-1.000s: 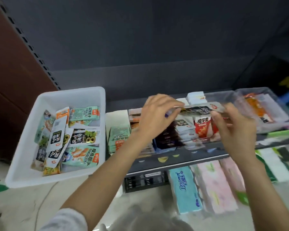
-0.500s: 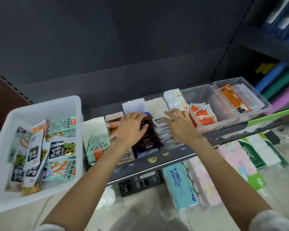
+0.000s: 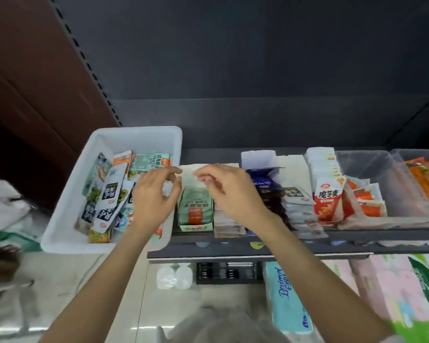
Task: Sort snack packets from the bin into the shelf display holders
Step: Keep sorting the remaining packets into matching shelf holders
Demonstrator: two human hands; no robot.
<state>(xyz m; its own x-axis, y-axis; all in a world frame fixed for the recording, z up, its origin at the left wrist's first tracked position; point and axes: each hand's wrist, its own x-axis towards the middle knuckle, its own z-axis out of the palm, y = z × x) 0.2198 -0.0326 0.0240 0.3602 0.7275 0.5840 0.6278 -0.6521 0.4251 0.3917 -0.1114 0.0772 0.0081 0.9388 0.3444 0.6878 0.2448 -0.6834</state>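
Note:
A white plastic bin (image 3: 67, 206) at the left holds several snack packets (image 3: 109, 194), black-and-white and mint green ones. On the dark shelf (image 3: 258, 246) stand cardboard display holders in a row: a mint-green one (image 3: 195, 211), a pale stack (image 3: 227, 224), dark packets (image 3: 270, 194), white-and-black ones (image 3: 297, 201) and red-and-white ones (image 3: 328, 199). My left hand (image 3: 154, 196) hovers over the bin's right edge, fingers loosely curled, holding nothing. My right hand (image 3: 229, 191) hovers over the pale stack beside the green holder, fingers relaxed and empty.
Clear plastic tubs (image 3: 372, 184) with orange packets (image 3: 424, 181) sit on the shelf at the right. Below the shelf lie tissue packs, blue (image 3: 287, 298) and pink (image 3: 391, 293). A brown wall panel (image 3: 22, 82) stands at the left, the dark shelf back behind.
Both hands have left the dark and white packet holders and moved left, toward the green holder and the bin. The packet held a second ago is no longer in my hands.

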